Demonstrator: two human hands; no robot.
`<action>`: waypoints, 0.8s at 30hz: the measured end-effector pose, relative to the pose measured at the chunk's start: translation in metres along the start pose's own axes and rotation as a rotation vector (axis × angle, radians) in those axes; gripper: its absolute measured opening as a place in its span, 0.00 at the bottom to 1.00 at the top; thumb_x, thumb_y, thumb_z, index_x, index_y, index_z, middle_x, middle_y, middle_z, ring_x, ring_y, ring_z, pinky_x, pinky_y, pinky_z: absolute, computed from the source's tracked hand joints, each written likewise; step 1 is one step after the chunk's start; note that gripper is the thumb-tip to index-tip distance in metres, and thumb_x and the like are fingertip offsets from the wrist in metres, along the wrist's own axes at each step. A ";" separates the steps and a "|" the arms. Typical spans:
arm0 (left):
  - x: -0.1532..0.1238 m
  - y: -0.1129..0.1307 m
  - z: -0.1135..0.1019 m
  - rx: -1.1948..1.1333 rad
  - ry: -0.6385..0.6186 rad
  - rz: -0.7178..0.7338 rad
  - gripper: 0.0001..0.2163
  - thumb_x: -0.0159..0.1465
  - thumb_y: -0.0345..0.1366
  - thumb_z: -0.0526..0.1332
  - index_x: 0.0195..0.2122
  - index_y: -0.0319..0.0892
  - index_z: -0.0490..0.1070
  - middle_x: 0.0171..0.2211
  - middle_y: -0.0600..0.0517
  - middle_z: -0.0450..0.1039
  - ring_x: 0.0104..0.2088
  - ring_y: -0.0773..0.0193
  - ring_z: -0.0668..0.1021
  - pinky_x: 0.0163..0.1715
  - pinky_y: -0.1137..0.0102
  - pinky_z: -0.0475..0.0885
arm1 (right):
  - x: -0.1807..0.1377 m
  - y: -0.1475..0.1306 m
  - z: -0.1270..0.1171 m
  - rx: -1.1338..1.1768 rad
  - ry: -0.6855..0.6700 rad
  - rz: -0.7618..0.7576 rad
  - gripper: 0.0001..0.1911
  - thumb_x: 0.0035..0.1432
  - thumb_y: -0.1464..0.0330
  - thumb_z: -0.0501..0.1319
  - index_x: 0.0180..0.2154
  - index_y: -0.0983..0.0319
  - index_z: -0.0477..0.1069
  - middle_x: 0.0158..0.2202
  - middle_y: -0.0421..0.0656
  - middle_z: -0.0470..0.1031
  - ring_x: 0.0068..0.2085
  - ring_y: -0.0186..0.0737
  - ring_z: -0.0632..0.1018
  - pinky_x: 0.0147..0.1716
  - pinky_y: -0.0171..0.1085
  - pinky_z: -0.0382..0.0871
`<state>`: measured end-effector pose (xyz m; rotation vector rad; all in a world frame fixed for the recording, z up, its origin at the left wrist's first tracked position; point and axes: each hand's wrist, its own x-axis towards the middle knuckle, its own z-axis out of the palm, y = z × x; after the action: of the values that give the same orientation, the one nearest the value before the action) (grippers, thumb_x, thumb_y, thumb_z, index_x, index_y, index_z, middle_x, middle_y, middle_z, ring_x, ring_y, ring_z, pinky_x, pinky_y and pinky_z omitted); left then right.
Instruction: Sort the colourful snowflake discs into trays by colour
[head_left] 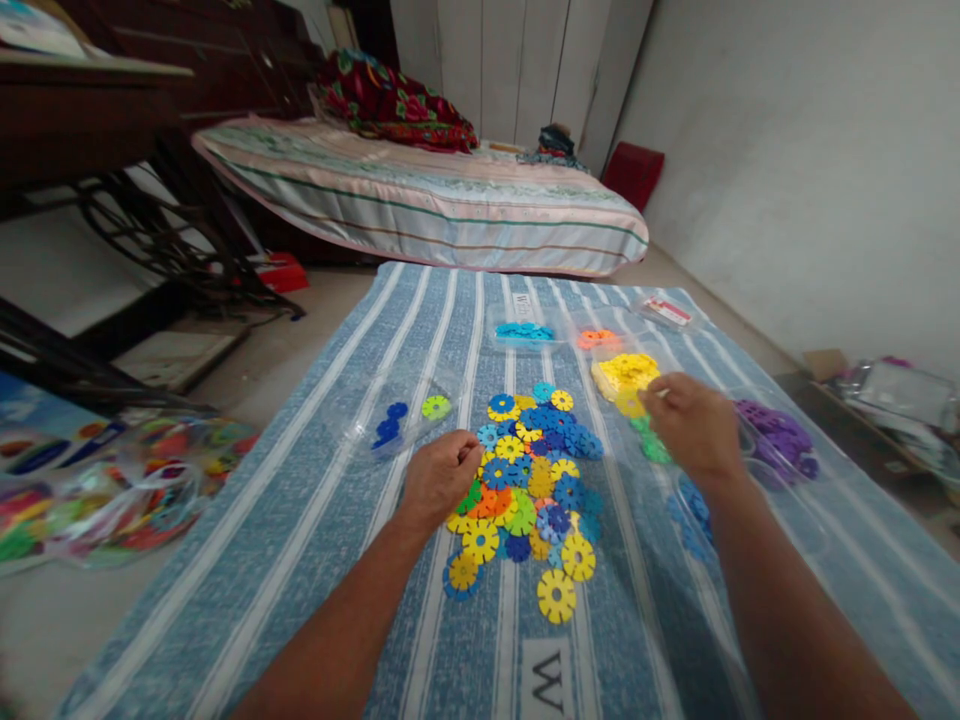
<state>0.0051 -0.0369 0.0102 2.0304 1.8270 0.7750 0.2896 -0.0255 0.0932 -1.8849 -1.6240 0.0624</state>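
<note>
A loose pile of flower-shaped notched plastic discs (511, 448), mostly yellow and blue with some orange and green, lies on the striped cloth. At the pile's left edge, my left hand (441, 477) is closed with its fingers curled; what they hold, if anything, is hidden. My right hand (696, 425) is pinched beside a clear container heaped with yellow discs (628, 372). A yellow disc shows close to its fingertips, but I cannot tell whether they grip it. Below that container are green discs (649, 440). Blue discs (691, 515) lie partly hidden behind my right wrist.
Purple discs (776, 440) fill a container at the right. Light blue discs (523, 331) and orange discs (596, 338) sit in containers farther back. A clear tray on the left holds dark blue discs (390, 425) and one lime disc (435, 406). Bagged pieces (150, 490) rest beyond the left edge.
</note>
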 end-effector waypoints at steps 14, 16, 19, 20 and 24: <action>-0.001 0.000 0.001 0.000 0.005 0.003 0.10 0.59 0.39 0.53 0.29 0.42 0.72 0.23 0.55 0.73 0.26 0.67 0.73 0.27 0.74 0.62 | -0.093 0.008 0.035 0.002 -0.373 -0.150 0.13 0.58 0.61 0.52 0.32 0.59 0.73 0.20 0.39 0.73 0.23 0.36 0.73 0.24 0.32 0.57; -0.001 0.001 0.001 0.002 0.005 -0.003 0.10 0.59 0.39 0.53 0.30 0.42 0.72 0.23 0.55 0.73 0.26 0.67 0.73 0.27 0.74 0.62 | -0.107 0.008 0.037 -0.015 -0.457 -0.153 0.12 0.58 0.63 0.52 0.32 0.58 0.73 0.19 0.38 0.72 0.21 0.35 0.72 0.22 0.32 0.55; 0.000 0.002 0.001 0.006 0.005 -0.009 0.10 0.59 0.39 0.53 0.29 0.42 0.72 0.23 0.55 0.72 0.26 0.67 0.73 0.27 0.74 0.62 | -0.118 -0.005 0.023 0.036 -0.503 -0.212 0.12 0.60 0.65 0.51 0.32 0.59 0.73 0.20 0.38 0.72 0.21 0.34 0.72 0.22 0.31 0.57; 0.000 0.002 0.001 0.005 0.004 -0.010 0.10 0.59 0.39 0.53 0.29 0.42 0.72 0.23 0.55 0.72 0.26 0.67 0.73 0.27 0.74 0.62 | -0.120 -0.012 0.013 0.081 -0.493 -0.264 0.12 0.60 0.65 0.51 0.33 0.59 0.72 0.21 0.38 0.72 0.22 0.33 0.72 0.22 0.31 0.59; 0.002 0.000 0.002 0.001 0.004 -0.007 0.11 0.58 0.41 0.54 0.29 0.42 0.72 0.22 0.55 0.72 0.25 0.67 0.73 0.26 0.74 0.62 | -0.140 -0.039 -0.036 0.196 -0.295 -0.535 0.11 0.59 0.64 0.54 0.39 0.56 0.73 0.25 0.40 0.74 0.27 0.35 0.74 0.27 0.33 0.65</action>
<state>0.0064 -0.0349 0.0091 2.0235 1.8356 0.7776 0.2387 -0.1661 0.0900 -1.2904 -2.1858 0.2711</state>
